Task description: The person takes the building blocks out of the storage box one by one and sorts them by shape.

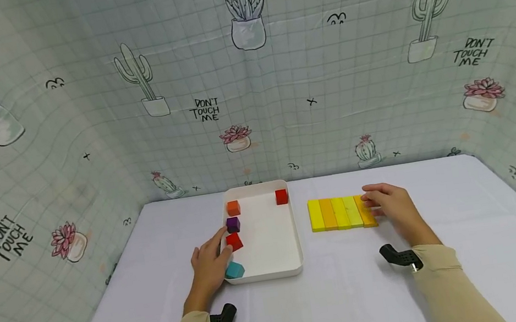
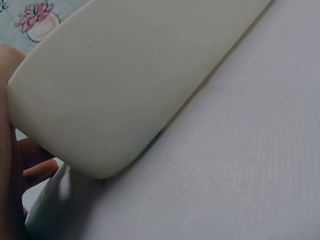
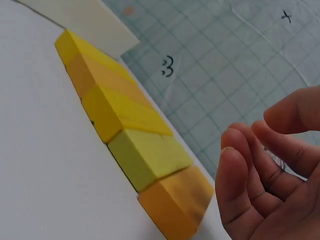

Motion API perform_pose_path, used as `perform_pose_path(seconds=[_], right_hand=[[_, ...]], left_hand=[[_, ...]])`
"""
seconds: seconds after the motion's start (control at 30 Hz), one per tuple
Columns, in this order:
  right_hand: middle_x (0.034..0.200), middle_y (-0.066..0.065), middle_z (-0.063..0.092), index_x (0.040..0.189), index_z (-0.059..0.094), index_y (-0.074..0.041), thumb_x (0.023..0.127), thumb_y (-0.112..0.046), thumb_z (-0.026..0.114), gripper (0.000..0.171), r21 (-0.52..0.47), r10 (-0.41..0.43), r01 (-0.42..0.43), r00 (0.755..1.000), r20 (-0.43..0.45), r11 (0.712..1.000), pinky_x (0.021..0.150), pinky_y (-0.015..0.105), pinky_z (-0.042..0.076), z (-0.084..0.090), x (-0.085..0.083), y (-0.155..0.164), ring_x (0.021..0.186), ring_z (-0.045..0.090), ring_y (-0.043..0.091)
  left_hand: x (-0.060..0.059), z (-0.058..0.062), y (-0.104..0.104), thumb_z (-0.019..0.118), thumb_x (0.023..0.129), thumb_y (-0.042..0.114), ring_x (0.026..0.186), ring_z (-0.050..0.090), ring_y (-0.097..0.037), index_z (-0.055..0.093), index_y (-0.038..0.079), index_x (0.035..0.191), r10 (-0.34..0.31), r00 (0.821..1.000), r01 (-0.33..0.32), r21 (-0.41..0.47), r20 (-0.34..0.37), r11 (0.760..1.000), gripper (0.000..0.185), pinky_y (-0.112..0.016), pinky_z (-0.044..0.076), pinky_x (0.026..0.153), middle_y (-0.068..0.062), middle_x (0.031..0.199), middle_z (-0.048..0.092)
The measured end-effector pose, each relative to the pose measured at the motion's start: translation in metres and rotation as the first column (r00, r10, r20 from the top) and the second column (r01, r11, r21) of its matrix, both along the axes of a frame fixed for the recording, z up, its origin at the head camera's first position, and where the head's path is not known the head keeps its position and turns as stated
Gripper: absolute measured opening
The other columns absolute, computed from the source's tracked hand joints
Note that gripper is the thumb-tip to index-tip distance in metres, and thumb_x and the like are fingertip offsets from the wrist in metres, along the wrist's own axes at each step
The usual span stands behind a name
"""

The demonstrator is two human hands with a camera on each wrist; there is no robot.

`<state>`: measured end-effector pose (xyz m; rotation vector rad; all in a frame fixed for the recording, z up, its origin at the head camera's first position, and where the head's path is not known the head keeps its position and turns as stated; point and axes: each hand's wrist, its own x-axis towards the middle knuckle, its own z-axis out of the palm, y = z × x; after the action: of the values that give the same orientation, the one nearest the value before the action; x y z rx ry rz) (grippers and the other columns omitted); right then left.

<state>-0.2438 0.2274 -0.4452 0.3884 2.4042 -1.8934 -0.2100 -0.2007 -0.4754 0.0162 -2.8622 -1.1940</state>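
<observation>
Showing cubes (image 1: 234, 241) only overhead

The tray (image 1: 292, 222) looks like smooth white plastic with a soft, matt sheen. The blocks (image 1: 341, 212) right of it seem painted wood, matt yellow and orange, their faces flat with a faint grain in the right wrist view. The cubes (image 1: 233, 224) in the tray have the same matt painted look. The table (image 1: 339, 304) is covered in a white, finely woven, matt cloth. The far backdrop (image 1: 304, 65) is thin printed sheeting, wrinkled, slightly glossy.
</observation>
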Motion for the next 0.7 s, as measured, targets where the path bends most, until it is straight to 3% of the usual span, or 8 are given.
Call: perform_pose_path(seconds=[0.2,0.53,0.7], right_hand=[[0.117,0.011,0.064,0.14,0.053,0.001,0.104,-0.026,0.053,0.045,-0.114,0.128,-0.127,0.992,0.004,0.985,0.081,0.025,0.056,0.003,0.001,-0.026,0.1,0.063,0.02],[0.113,0.015,0.067,0.133,0.059,0.002,0.102,-0.024,0.057,0.041,-0.127,0.28,-0.285,0.958,-0.056,0.95,0.082,0.03,0.056,0.016,-0.01,-0.071,0.1,0.063,0.026],[0.112,0.015,0.068,0.131,0.06,0.002,0.101,-0.023,0.057,0.039,-0.116,0.36,-0.367,0.93,-0.081,0.923,0.082,0.032,0.057,0.019,-0.018,-0.097,0.1,0.064,0.029]], left_hand=[[0.005,-0.005,-0.002,0.054,0.102,0.026,0.143,0.031,-0.04,0.046,0.019,0.152,0.015,1.0,-0.015,-0.006,0.007,1.0,0.052,-0.065,-0.004,0.115,-0.016,0.152,0.045],[0.001,0.001,-0.001,0.052,0.103,0.026,0.144,0.03,-0.041,0.044,0.019,0.153,0.005,1.0,-0.005,-0.002,0.002,1.0,0.051,-0.064,-0.005,0.116,-0.016,0.153,0.045],[0.0,0.001,0.0,0.052,0.103,0.025,0.143,0.031,-0.04,0.046,0.018,0.152,-0.004,1.0,0.004,-0.001,-0.013,1.0,0.05,-0.065,-0.004,0.116,-0.016,0.153,0.045]])
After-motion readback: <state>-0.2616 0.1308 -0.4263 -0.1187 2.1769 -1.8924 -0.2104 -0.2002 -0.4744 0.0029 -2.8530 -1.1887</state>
